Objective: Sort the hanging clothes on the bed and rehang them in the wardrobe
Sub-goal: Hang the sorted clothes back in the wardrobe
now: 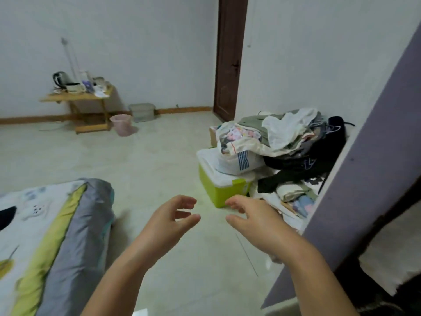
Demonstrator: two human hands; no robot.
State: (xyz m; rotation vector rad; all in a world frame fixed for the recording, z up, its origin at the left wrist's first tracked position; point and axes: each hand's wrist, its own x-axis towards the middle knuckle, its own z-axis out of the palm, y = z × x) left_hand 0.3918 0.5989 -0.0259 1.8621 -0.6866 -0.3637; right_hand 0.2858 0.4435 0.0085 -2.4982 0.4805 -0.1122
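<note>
Head view, left to right: bed [52,229] at my lower left, then my left hand [168,217] and right hand [252,220] out over the floor, both empty with fingers loosely curled. Clothes pile [293,142], hangers showing in it, lies ahead and to the right, heaped over a green box [218,190] beside the purple wardrobe panel [364,156]. My right hand is nearer; I judge the reach goes forward-right.

The bed [52,236] lies left, the clothes [291,142] heap right atop a box [218,190]; a table [77,99] stands behind.
</note>
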